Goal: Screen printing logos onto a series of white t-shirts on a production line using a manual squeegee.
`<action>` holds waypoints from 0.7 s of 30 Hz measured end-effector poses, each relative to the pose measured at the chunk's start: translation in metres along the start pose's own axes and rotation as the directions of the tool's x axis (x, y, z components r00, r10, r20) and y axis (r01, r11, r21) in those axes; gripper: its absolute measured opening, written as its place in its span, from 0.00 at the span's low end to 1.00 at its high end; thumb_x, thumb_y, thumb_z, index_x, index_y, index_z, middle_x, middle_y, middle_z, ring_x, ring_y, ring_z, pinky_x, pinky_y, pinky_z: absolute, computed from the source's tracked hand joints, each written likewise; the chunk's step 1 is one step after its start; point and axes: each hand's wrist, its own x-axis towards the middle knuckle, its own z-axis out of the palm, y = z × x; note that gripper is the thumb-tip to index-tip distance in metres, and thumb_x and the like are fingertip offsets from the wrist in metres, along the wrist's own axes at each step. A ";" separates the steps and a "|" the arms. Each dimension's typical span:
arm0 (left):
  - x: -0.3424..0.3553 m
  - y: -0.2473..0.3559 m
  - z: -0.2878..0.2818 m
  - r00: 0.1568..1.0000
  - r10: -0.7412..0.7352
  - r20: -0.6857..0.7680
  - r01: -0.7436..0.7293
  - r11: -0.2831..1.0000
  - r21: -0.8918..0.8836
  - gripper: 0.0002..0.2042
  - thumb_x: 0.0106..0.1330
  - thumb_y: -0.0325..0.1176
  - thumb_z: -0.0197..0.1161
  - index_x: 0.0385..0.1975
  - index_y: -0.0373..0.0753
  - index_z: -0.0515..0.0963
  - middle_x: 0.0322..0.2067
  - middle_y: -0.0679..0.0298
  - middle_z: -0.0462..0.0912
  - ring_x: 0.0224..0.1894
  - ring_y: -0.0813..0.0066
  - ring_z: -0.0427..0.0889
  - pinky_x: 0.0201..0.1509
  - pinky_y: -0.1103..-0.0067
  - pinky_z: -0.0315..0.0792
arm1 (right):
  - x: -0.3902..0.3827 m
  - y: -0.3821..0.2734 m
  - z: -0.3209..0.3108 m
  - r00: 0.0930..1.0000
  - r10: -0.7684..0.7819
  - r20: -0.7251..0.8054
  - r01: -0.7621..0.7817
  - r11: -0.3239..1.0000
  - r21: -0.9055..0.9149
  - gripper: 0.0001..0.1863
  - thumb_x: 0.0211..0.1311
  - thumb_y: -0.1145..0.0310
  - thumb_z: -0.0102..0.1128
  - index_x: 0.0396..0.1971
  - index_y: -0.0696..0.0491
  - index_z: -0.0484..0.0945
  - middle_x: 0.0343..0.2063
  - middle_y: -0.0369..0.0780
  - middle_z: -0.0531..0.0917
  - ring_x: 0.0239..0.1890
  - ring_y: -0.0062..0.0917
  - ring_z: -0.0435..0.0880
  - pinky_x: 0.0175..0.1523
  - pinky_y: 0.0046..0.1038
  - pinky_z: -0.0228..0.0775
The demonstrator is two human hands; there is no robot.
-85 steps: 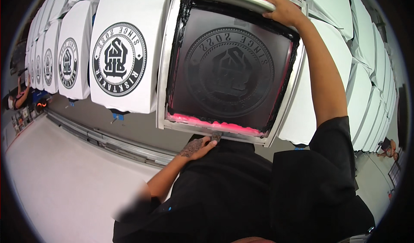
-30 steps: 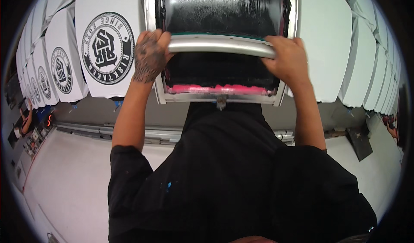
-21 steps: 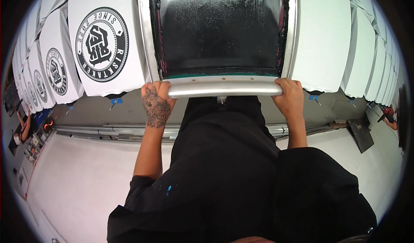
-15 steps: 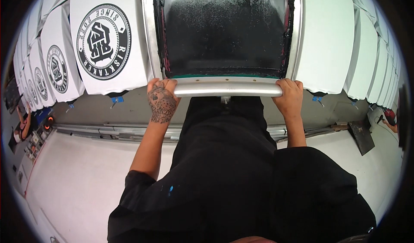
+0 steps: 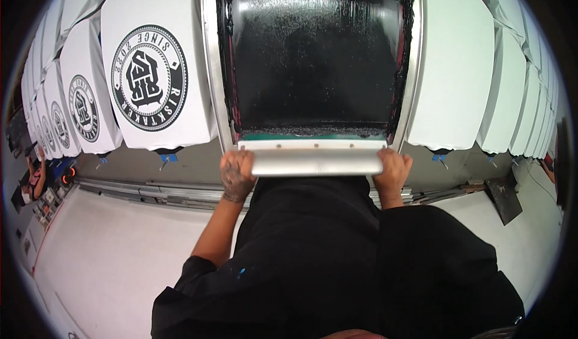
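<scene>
A wide silver metal squeegee (image 5: 316, 162) with a green blade (image 5: 316, 138) along its far edge lies across the near end of a screen-printing frame (image 5: 210, 62). My left hand (image 5: 238, 171), tattooed on its back, is closed round the squeegee's left end. Round the right end, my right hand (image 5: 392, 169) is closed in the same way. Beyond the blade, glossy black ink (image 5: 313, 68) covers the screen, with thicker smears along both sides. What lies under the screen is hidden.
Left of the frame a white shirt (image 5: 198, 122) with a round black print lies on a board, with more printed ones beyond. A white shirt (image 5: 451, 68) without visible print lies at right. Blue clamps (image 5: 170, 157) show under the boards. Another person (image 5: 37, 176) is at far left.
Both hands have drawn the squeegee toward my body, and the ink's near edge has come closer with it. The view has also shifted slightly, so the shirts appear lower.
</scene>
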 end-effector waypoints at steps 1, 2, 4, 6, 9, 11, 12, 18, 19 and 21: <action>0.004 0.001 0.000 0.997 0.029 -0.072 -0.031 0.999 -0.023 0.06 0.55 0.24 0.64 0.32 0.36 0.82 0.34 0.58 0.84 0.37 0.59 0.82 0.51 0.63 0.76 | 0.001 -0.004 0.001 1.000 0.004 -0.010 -0.005 1.000 -0.027 0.06 0.54 0.71 0.64 0.33 0.50 0.81 0.36 0.37 0.86 0.41 0.28 0.85 0.49 0.37 0.62; 0.011 -0.002 0.003 0.991 0.045 -0.123 -0.046 0.999 -0.008 0.06 0.55 0.23 0.63 0.32 0.36 0.82 0.34 0.57 0.84 0.37 0.59 0.82 0.50 0.63 0.75 | 0.006 -0.001 0.002 0.999 0.017 -0.034 -0.018 0.999 -0.037 0.06 0.54 0.72 0.64 0.34 0.50 0.81 0.36 0.37 0.86 0.42 0.28 0.85 0.49 0.37 0.62; 0.033 -0.004 -0.005 0.982 0.082 -0.173 -0.081 0.997 0.009 0.06 0.54 0.22 0.63 0.32 0.35 0.82 0.33 0.56 0.83 0.38 0.59 0.81 0.49 0.62 0.75 | 0.026 -0.002 -0.011 0.998 0.023 -0.061 -0.025 0.999 -0.029 0.08 0.53 0.74 0.64 0.34 0.51 0.81 0.36 0.37 0.86 0.42 0.29 0.85 0.48 0.37 0.61; 0.077 -0.012 -0.011 0.978 0.096 -0.183 -0.081 0.993 0.087 0.06 0.53 0.22 0.64 0.32 0.35 0.82 0.31 0.55 0.82 0.38 0.57 0.80 0.50 0.61 0.74 | 0.064 0.006 -0.014 0.996 0.003 -0.093 -0.003 1.000 -0.008 0.10 0.48 0.76 0.64 0.33 0.52 0.81 0.36 0.37 0.86 0.41 0.31 0.85 0.49 0.38 0.62; 0.167 -0.037 -0.017 0.979 0.132 -0.158 -0.095 0.970 0.223 0.10 0.51 0.28 0.66 0.35 0.39 0.84 0.35 0.56 0.82 0.44 0.56 0.79 0.59 0.64 0.71 | 0.147 0.034 -0.018 0.989 -0.063 -0.131 0.050 0.994 -0.098 0.12 0.45 0.76 0.59 0.34 0.51 0.82 0.35 0.40 0.86 0.40 0.34 0.83 0.50 0.38 0.65; 0.240 -0.060 -0.019 0.997 0.033 -0.068 -0.013 0.960 0.281 0.19 0.48 0.32 0.70 0.44 0.46 0.82 0.43 0.59 0.81 0.50 0.57 0.78 0.62 0.62 0.71 | 0.226 0.033 -0.034 0.988 -0.071 -0.137 0.047 0.984 -0.174 0.09 0.47 0.72 0.62 0.32 0.50 0.83 0.31 0.42 0.86 0.33 0.36 0.83 0.44 0.38 0.66; 0.271 -0.071 -0.020 0.988 0.084 -0.128 -0.041 0.950 0.309 0.22 0.48 0.34 0.73 0.46 0.48 0.79 0.46 0.61 0.82 0.51 0.57 0.79 0.62 0.62 0.70 | 0.260 0.041 -0.031 0.990 -0.055 -0.128 0.021 0.968 -0.249 0.11 0.47 0.70 0.64 0.33 0.50 0.84 0.28 0.42 0.87 0.29 0.39 0.83 0.43 0.37 0.68; 0.418 -0.081 -0.045 0.969 -0.153 0.196 0.126 0.981 0.145 0.27 0.46 0.52 0.80 0.37 0.35 0.85 0.36 0.46 0.86 0.43 0.50 0.85 0.51 0.65 0.80 | 0.392 0.067 -0.038 0.983 0.017 0.180 0.033 0.962 -0.272 0.22 0.49 0.52 0.73 0.42 0.48 0.88 0.33 0.46 0.88 0.39 0.44 0.88 0.48 0.43 0.80; 0.415 -0.082 -0.035 0.975 -0.195 0.106 0.187 0.979 0.087 0.27 0.46 0.51 0.79 0.36 0.34 0.85 0.38 0.47 0.87 0.44 0.52 0.85 0.51 0.66 0.80 | 0.392 0.065 -0.041 0.983 -0.052 0.176 0.101 0.954 -0.281 0.22 0.49 0.52 0.73 0.42 0.49 0.87 0.33 0.46 0.88 0.40 0.44 0.88 0.48 0.43 0.80; 0.383 -0.094 -0.048 0.949 -0.152 0.278 0.146 0.988 0.042 0.28 0.45 0.52 0.79 0.39 0.35 0.85 0.40 0.47 0.87 0.47 0.52 0.85 0.53 0.65 0.79 | 0.363 0.038 -0.034 0.989 0.002 0.150 0.039 0.962 -0.270 0.22 0.49 0.52 0.73 0.41 0.49 0.87 0.33 0.44 0.88 0.35 0.41 0.87 0.49 0.39 0.77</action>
